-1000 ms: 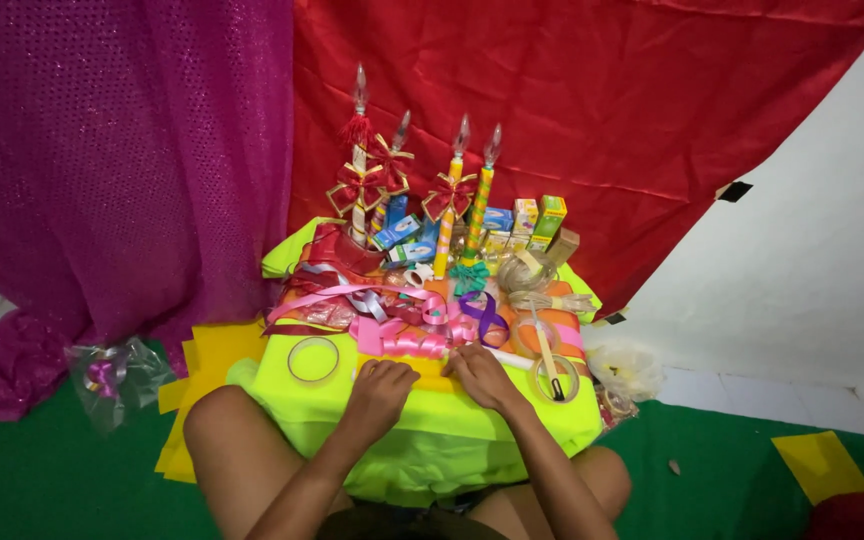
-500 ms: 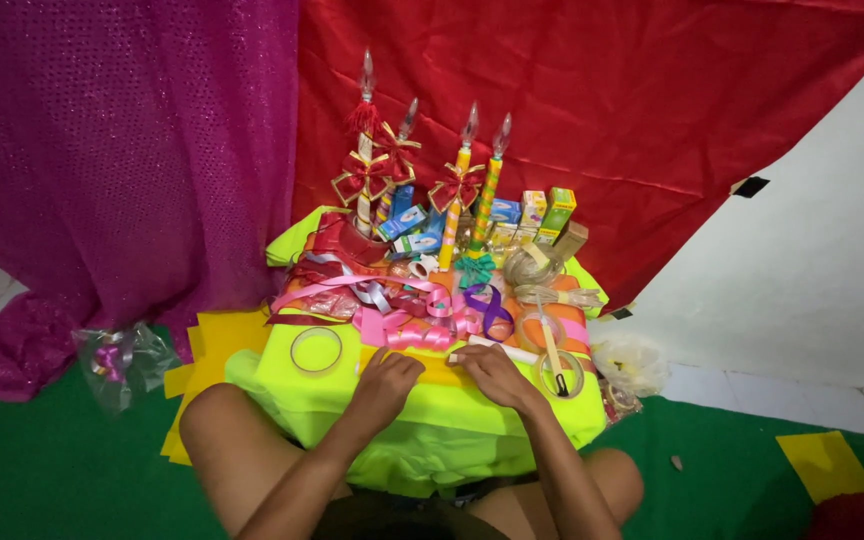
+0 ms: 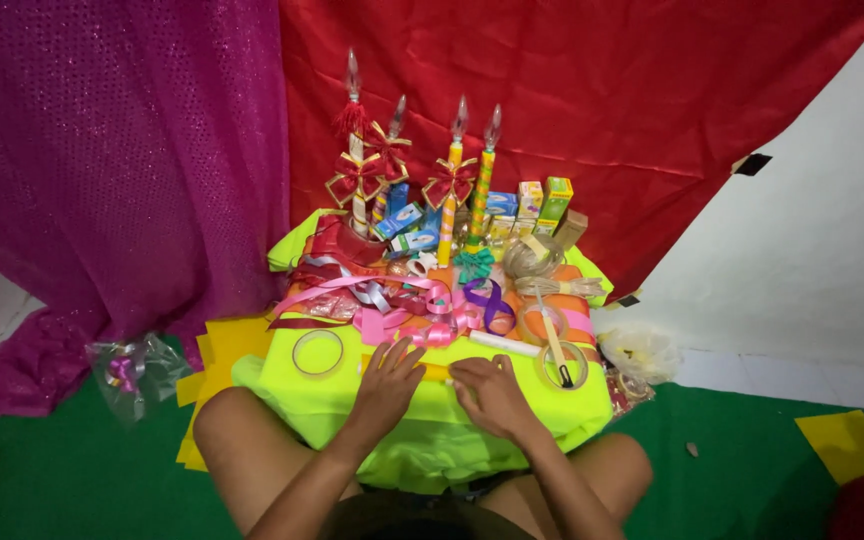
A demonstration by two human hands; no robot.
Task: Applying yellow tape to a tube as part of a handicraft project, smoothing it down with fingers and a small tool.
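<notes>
Both hands rest open at the front edge of the neon-green table (image 3: pixel 332 400), left hand (image 3: pixel 389 378) and right hand (image 3: pixel 492 392) flanking a yellow strip (image 3: pixel 436 372), tape roll (image 3: pixel 318 351) near the left corner.

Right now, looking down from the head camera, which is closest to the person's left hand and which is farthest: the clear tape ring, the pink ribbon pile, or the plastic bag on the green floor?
From the left hand:
1. Pink ribbon pile, just beyond the fingertips on the table.
2. Clear tape ring, to the hand's left on the yellow-green cloth; close to the ribbons' distance, so this order is loose.
3. Plastic bag, plainly farthest, off the table on the floor at far left.
</notes>
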